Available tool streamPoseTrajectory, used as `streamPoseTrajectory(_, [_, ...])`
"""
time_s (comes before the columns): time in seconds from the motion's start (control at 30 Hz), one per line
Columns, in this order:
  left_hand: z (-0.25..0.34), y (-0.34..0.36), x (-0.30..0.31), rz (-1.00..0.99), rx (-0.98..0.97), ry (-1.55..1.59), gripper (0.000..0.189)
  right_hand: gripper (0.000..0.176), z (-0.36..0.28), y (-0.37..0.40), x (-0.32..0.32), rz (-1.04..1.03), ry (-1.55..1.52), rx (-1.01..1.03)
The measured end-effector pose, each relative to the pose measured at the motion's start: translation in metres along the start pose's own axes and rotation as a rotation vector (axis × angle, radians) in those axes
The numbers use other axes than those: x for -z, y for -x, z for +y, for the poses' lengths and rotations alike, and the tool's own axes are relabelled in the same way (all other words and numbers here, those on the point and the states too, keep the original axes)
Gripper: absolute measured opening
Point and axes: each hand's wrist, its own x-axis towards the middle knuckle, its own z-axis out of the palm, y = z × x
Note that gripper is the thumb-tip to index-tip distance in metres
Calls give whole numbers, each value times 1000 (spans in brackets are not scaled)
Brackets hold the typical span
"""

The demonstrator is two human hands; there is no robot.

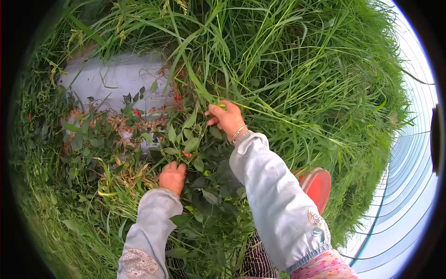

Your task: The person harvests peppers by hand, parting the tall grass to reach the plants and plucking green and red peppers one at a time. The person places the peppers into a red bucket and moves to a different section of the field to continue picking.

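My right hand (225, 118), with a bracelet at its wrist, is closed around green grass blades (200, 86) at the centre. Lower left, my left hand (172, 178) rests among pepper-plant leaves; its fingertips are partly hidden and what they hold, if anything, cannot be made out. A red pepper (186, 154) hangs in the leaves just above my left hand. Another red fruit (138, 113) lies farther left, by the grey plastic sheet (116, 76). Both forearms wear light grey sleeves.
Tall grass (325, 83) fills the top and right. A red bucket (318, 188) stands to the right of my right forearm. Dry brown leaves (125, 124) lie along the sheet's edge. A curved translucent greenhouse wall (404, 186) runs along the far right.
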Motion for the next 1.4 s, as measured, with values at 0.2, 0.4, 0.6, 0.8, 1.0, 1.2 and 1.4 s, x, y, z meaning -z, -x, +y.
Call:
streamPoseTrajectory(0.2, [-14, 7, 1, -120, 114, -147, 23, 30, -27, 33, 53, -144, -106, 9])
streamPoseTrajectory(0.4, [4, -33, 71, -166, 198, -372, 47, 32, 5, 140, 97, -431, -573, -138])
streamPoseTrajectory(0.6, [81, -57, 159, -93, 171, -528, 50, 35, 49, 253, 166, -280, -862, -180])
streamPoseTrajectory(0.8, [297, -53, 131, -574, 148, 970, 7, 32, 90, 347, 255, 215, -1071, -161])
streamPoseTrajectory(1.0, [463, -29, 21, -817, -61, 975, 79, 35, 130, 399, 314, 594, -1003, -225])
streamPoseTrajectory(1.2, [486, -25, 1, -744, -124, 724, 49, 46, 233, 432, 341, 1014, -775, -662])
streamPoseTrajectory(1.4, [373, -11, 45, -638, 124, 635, 20, 47, 288, 443, 331, 1240, -735, -732])
